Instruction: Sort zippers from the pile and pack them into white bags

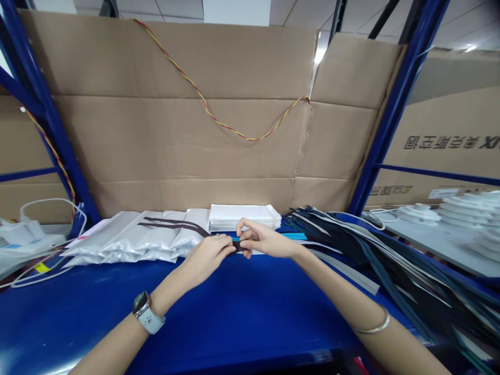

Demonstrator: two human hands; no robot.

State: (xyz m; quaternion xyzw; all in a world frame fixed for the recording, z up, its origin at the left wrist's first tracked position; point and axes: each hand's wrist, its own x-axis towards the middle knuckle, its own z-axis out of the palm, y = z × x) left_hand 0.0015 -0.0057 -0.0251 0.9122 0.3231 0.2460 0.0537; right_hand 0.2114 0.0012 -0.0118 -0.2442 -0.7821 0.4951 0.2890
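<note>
My left hand (209,255) and my right hand (261,240) meet above the blue tabletop (234,312), both pinching the end of a thin dark strip (172,225). The strip runs back to the left over a row of clear plastic bags (133,240). A bit of blue tape or backing (235,239) shows between my fingers. I wear a watch (146,311) on the left wrist and a bangle (373,327) on the right forearm.
A stack of white sheets (244,216) lies just behind my hands. A heap of long dark strips (390,255) fans out to the right. White cables (39,245) lie at the left, white round parts (464,208) at the far right. Cardboard (195,140) walls the back.
</note>
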